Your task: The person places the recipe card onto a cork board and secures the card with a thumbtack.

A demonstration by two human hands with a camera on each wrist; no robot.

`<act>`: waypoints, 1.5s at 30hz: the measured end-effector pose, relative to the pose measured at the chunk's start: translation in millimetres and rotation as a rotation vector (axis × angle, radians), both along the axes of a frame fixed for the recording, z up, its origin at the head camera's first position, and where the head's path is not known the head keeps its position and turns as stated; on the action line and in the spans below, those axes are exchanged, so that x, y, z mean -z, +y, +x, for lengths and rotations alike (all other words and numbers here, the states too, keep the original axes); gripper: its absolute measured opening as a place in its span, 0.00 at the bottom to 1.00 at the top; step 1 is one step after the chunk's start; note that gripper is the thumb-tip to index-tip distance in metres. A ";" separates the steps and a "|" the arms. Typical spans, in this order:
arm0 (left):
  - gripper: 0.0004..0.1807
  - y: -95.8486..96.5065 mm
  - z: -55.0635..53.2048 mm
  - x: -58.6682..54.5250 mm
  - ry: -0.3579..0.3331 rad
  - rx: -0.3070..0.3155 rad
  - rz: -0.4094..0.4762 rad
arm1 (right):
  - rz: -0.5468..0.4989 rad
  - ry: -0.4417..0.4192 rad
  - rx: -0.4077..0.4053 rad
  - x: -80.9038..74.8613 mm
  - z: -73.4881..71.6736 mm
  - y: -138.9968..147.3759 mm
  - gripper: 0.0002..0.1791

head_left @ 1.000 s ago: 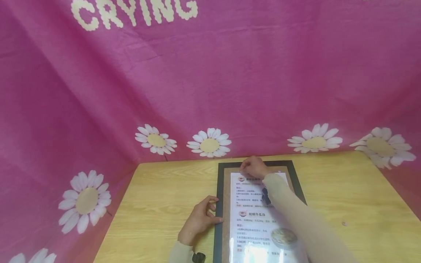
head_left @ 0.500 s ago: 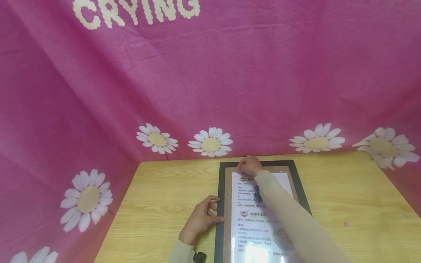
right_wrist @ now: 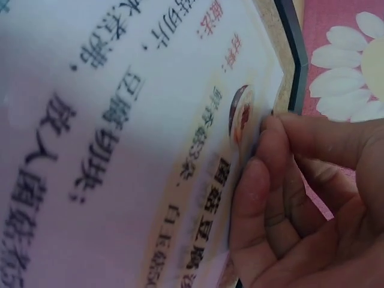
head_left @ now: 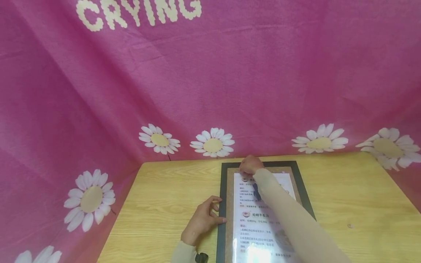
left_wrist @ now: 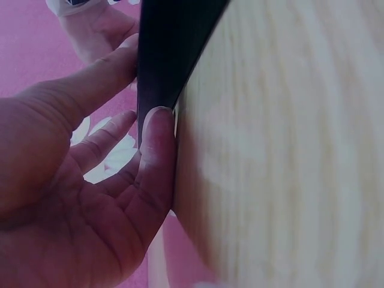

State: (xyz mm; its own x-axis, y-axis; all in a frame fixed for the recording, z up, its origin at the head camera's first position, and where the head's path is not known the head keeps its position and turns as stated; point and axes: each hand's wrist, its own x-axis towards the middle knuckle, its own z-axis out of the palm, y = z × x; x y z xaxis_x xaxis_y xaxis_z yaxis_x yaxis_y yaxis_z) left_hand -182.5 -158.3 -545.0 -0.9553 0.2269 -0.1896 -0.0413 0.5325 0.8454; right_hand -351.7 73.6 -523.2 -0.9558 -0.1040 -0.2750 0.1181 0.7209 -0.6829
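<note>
A printed recipe sheet with a glossy surface lies on a cork board with a black frame. My left hand grips the frame's left side, thumb on top; in the left wrist view the fingertips press its outer edge. At the sheet's top left corner is my right hand. Its thumb and forefinger tips meet there in the right wrist view, the other fingers curled over the sheet; I cannot tell what small thing they pinch. A small pinkish dot shows at the top right corner.
The board lies on a wooden table, up to its back edge. A small pinkish thing lies to the right of the board. Behind hangs a magenta cloth printed with daisies. My right sleeve crosses over the sheet.
My right hand has shifted slightly left along the sheet's top edge to its corner, and its fingers have drawn closer together. The left hand keeps its place on the frame.
</note>
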 end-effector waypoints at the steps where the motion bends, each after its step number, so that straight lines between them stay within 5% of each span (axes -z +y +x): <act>1: 0.35 0.1 0.1 0.2 0.002 0.001 -0.001 | 0.002 0.000 0.003 0.2 -0.3 0.1 0.05; 9: 0.35 2.0 -0.2 2.8 -0.018 -0.017 -0.016 | 0.077 0.009 -0.023 -0.6 -1.9 -0.7 0.06; 18: 0.35 1.4 -2.9 4.9 -0.019 -0.023 -0.034 | 0.041 -0.004 0.034 1.7 -1.9 -2.0 0.11; 25: 0.35 2.3 -2.2 2.5 -0.018 -0.018 -0.018 | -0.022 0.050 -0.073 -4.1 7.8 6.9 0.11; 37: 0.35 1.9 2.0 4.1 -0.033 -0.016 -0.010 | -0.073 0.114 -0.190 -15.8 22.6 56.3 0.08; 45: 0.36 2.5 0.7 0.3 -0.010 0.004 -0.023 | -0.098 0.184 -0.193 -29.8 33.3 103.3 0.06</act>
